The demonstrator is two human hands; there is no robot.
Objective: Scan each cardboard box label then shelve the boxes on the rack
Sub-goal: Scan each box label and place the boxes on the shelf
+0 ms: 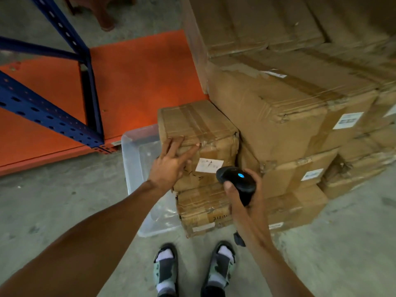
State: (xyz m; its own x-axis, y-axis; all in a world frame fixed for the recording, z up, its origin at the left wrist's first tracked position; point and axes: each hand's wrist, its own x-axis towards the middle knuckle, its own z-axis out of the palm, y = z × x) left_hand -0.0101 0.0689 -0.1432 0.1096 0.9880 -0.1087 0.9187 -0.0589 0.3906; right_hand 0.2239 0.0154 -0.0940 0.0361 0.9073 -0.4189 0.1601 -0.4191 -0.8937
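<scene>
A small taped cardboard box [199,129] tops a low stack in front of me, its white label [209,165] facing me. My left hand [171,163] rests on the box's front upper edge with fingers spread and straight. My right hand [242,194] grips a black handheld scanner [236,182] with a lit blue dot, its head pointed at the label from just right of it. Another box [203,209] lies under the top one.
Larger cardboard boxes [289,108] with labels are stacked at the right and behind. A clear plastic bin [137,168] stands left of the stack. The rack's blue upright [90,91] and orange shelf [139,82] are at the left. My sandalled feet [192,269] stand on concrete floor.
</scene>
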